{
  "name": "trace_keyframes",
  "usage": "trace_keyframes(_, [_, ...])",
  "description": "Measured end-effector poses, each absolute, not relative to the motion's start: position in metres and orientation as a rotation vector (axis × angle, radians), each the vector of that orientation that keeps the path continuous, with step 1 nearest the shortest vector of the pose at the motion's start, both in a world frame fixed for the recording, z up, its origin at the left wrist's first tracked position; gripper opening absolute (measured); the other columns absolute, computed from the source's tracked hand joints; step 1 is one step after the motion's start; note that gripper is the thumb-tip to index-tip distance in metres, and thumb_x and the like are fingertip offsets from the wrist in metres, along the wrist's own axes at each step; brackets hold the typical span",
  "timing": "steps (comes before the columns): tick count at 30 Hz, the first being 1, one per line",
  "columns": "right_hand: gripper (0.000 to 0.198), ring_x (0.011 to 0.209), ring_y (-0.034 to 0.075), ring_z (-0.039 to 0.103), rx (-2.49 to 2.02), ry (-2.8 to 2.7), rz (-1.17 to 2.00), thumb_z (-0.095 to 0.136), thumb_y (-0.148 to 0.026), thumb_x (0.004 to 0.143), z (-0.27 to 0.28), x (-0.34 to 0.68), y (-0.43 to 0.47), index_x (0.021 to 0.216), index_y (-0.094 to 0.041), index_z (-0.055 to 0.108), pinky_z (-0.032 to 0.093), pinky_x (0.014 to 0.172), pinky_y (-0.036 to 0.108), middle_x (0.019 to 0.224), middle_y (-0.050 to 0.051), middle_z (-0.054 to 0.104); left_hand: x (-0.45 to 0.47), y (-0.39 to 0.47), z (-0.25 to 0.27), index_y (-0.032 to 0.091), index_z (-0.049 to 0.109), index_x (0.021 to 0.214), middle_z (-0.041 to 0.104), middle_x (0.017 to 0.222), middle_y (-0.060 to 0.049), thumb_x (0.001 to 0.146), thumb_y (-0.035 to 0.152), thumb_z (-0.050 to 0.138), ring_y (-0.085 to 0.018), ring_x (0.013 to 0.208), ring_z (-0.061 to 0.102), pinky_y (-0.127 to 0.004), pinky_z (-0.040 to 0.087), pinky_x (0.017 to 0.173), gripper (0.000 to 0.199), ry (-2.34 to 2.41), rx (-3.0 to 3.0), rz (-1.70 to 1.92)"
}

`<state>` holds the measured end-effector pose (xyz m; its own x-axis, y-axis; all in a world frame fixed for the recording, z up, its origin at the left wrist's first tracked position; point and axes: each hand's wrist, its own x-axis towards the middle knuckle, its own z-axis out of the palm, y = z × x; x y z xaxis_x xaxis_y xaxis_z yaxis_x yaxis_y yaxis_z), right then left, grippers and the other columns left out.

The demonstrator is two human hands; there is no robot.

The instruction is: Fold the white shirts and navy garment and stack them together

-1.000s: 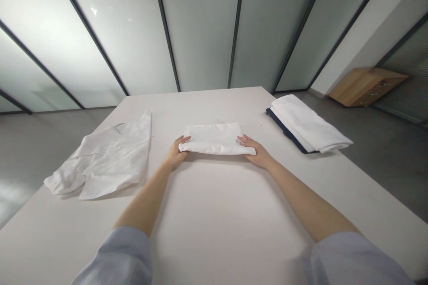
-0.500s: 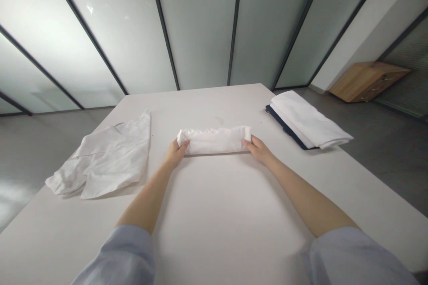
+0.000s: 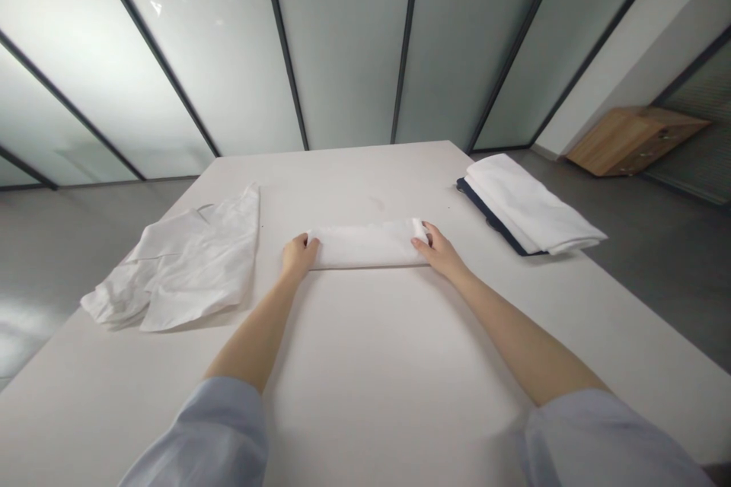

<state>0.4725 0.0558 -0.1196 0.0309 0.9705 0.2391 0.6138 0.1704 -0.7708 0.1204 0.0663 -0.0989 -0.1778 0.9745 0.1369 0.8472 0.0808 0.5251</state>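
Observation:
A white cloth, folded into a long narrow bundle, lies crosswise on the table in front of me. My left hand is closed around its left end, thumb on the near face. At the opposite end my right hand grips the cloth, with the thumb on the near face and the fingers behind. The cloth's underside and the fingertips behind it are hidden.
To the left, a crumpled white garment lies spread near the table edge. On the right, a folded white cloth rests on a dark navy one. Frosted glass panels and a wooden cabinet stand beyond.
The bundle's upper edge has become flatter and smoother, and the bundle looks slightly lower. Both hands keep hold of its ends. The view has shifted slightly.

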Motion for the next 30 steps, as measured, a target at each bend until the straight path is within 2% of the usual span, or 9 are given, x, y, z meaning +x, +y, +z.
trace_keyframes(3, [0.06,0.106,0.03,0.061,-1.487,-1.762,0.399,0.057,-0.044,0.082,-0.12,0.474,0.057,0.136,-0.019,0.047,0.048,0.093,0.047,0.12,0.015,0.063,0.121,0.067,-0.102,0.021,0.061,0.086,0.066,0.079,-0.006,0.08,0.036,0.049,-0.025,0.082,0.063,-0.033,0.045,0.071,0.021,2.144,1.836,0.791])
trace_keyframes(5, [0.062,0.122,0.032,0.052,-1.433,-1.825,0.251,0.056,-0.041,0.083,-0.118,0.473,0.056,0.14,-0.019,0.045,0.041,0.102,0.052,0.135,0.017,0.054,0.122,0.064,-0.102,0.02,0.058,0.11,0.067,0.102,-0.01,0.078,0.032,0.051,-0.027,0.097,0.063,-0.038,0.047,0.082,0.035,2.128,1.87,0.924])
trace_keyframes(7, [0.057,0.134,0.032,0.041,-1.385,-1.897,0.12,0.053,-0.036,0.085,-0.115,0.471,0.053,0.14,-0.023,0.046,0.035,0.108,0.055,0.146,0.015,0.045,0.124,0.06,-0.1,0.017,0.049,0.13,0.06,0.123,-0.015,0.078,0.026,0.051,-0.028,0.114,0.056,-0.042,0.045,0.094,0.053,2.061,1.977,1.043])
trace_keyframes(9, [0.047,0.14,0.031,0.034,-1.345,-1.995,0.045,0.048,-0.029,0.088,-0.111,0.468,0.049,0.134,-0.025,0.053,0.032,0.11,0.056,0.151,0.011,0.04,0.126,0.054,-0.095,0.015,0.041,0.139,0.052,0.137,-0.017,0.08,0.022,0.048,-0.029,0.127,0.047,-0.046,0.038,0.104,0.06,1.973,2.143,1.088])
trace_keyframes(13, [0.04,0.14,0.028,0.035,-1.28,-2.205,0.073,0.039,-0.021,0.091,-0.107,0.465,0.044,0.123,-0.025,0.064,0.033,0.11,0.053,0.143,0.007,0.052,0.135,0.043,-0.088,0.021,0.044,0.141,0.046,0.146,-0.012,0.09,0.032,0.046,-0.027,0.137,0.038,-0.046,0.029,0.113,0.053,1.723,2.493,0.874])
trace_keyframes(16, [0.038,0.137,0.028,0.04,-1.308,-2.233,0.116,0.039,-0.027,0.095,-0.105,0.465,0.042,0.125,-0.026,0.063,0.034,0.109,0.053,0.139,0.006,0.056,0.141,0.041,-0.09,0.023,0.048,0.14,0.043,0.15,-0.009,0.093,0.043,0.045,-0.027,0.14,0.034,-0.045,0.026,0.115,0.051,1.631,2.571,0.587])
trace_keyframes(22, [0.037,0.127,0.028,0.049,-1.44,-2.298,0.12,0.045,-0.039,0.094,-0.097,0.462,0.041,0.12,-0.024,0.067,0.038,0.105,0.048,0.138,0.009,0.056,0.146,0.041,-0.094,0.028,0.041,0.146,0.027,0.159,-0.005,0.097,0.051,0.033,-0.026,0.146,0.024,-0.043,0.025,0.116,0.054,1.786,2.513,0.348])
trace_keyframes(26, [0.038,0.125,0.027,0.05,-1.551,-2.36,0.079,0.043,-0.04,0.095,-0.087,0.457,0.037,0.118,-0.023,0.068,0.039,0.102,0.044,0.141,0.01,0.053,0.148,0.04,-0.094,0.031,0.042,0.145,0.026,0.159,-0.004,0.096,0.055,0.034,-0.026,0.146,0.023,-0.044,0.024,0.117,0.055,1.839,2.512,0.319])
trace_keyframes(30, [0.034,0.116,0.028,0.054,-1.668,-2.36,0.049,0.05,-0.044,0.091,-0.076,0.45,0.031,0.11,-0.021,0.067,0.04,0.096,0.041,0.128,0.01,0.062,0.144,0.044,-0.1,0.021,0.04,0.146,0.03,0.157,-0.012,0.09,0.058,0.046,-0.03,0.146,0.023,-0.047,0.023,0.117,0.068,1.91,2.45,0.532])
